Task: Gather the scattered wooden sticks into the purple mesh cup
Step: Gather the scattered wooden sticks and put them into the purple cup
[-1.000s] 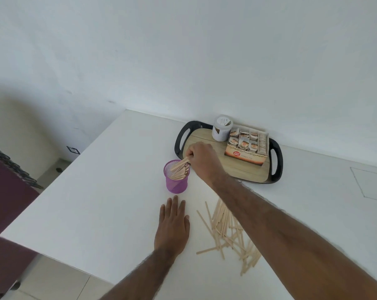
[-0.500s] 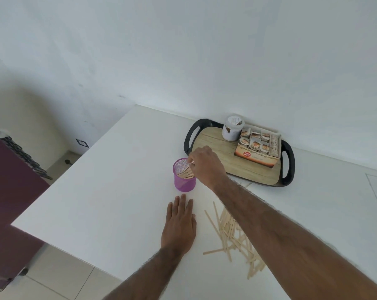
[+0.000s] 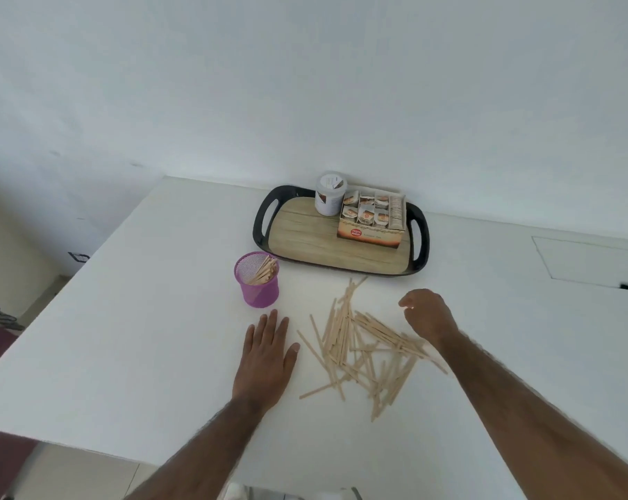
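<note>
White bench (image 3: 132, 319) carries everything. Tray (image 3: 265, 218) sits at far edge against the wall, holding a jar (image 3: 329, 193) and a box (image 3: 372, 220) of sachets; red logo on box front, writing too small to read, jar label unreadable. Loose sticks (image 3: 363, 348), the bigger share, lie in a pile mid-bench toward near edge, between both hands. Cup (image 3: 257, 281), just left of tray's near corner, holds a small bundle, so task looks partly done, most left. Left hand (image 3: 265, 359) flat, fingers together, empty. Right hand (image 3: 427, 315) above pile's right side, fingers loosely curled, empty.
</note>
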`<state>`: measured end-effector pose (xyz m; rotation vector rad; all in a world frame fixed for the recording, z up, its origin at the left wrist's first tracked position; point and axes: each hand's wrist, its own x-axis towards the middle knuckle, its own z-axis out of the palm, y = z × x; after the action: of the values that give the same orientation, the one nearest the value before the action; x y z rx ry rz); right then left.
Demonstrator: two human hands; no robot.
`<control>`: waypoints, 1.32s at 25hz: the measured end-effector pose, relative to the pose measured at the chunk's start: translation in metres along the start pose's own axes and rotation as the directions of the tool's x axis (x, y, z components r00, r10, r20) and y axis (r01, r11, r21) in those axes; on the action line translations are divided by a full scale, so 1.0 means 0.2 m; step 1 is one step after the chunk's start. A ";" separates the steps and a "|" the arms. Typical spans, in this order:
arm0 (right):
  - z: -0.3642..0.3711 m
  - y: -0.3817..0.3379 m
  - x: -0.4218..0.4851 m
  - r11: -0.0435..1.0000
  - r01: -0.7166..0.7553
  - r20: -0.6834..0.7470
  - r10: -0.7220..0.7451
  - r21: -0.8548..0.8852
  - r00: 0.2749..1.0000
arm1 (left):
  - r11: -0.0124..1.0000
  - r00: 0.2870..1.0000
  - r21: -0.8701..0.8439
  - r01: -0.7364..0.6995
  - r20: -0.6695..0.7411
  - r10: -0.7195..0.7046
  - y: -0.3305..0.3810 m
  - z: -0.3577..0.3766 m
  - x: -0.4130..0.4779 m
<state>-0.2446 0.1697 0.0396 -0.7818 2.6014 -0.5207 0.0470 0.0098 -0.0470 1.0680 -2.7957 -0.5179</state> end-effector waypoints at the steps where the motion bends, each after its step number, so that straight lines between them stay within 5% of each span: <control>1: 0.01 0.07 -0.03 0.999 -0.035 -0.003 0.035 -0.023 0.999 | 0.999 0.999 -0.017 -0.043 0.009 0.043 0.04 0.01 0.02; 5: 0.09 0.15 -0.11 0.979 -0.033 0.007 0.036 -0.200 0.999 | 0.991 0.994 -0.110 -0.077 0.067 0.085 0.28 0.05 0.11; 11: 0.18 0.02 -0.12 0.912 0.227 0.063 -0.218 -0.341 0.974 | 0.992 0.981 -0.066 -0.107 0.152 0.116 0.45 0.12 0.13; 20: 0.17 -0.28 0.17 0.622 0.603 0.388 -0.461 -0.499 0.798 | 0.984 0.972 0.045 -0.172 0.170 0.162 0.41 0.15 0.14; 28: 0.20 -0.14 0.02 0.575 0.537 0.276 -0.481 -0.617 0.832 | 0.982 0.972 0.050 -0.180 0.163 0.170 0.40 0.16 0.14; 33: 0.10 0.01 -0.04 0.645 0.522 0.298 -0.431 -0.558 0.852 | 0.983 0.971 -0.030 -0.182 0.151 0.184 0.42 0.14 0.10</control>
<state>-0.2296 0.1718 0.0228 -1.6883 2.4051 0.3155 -0.0268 0.0626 -0.0449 0.7872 -2.9772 -0.6234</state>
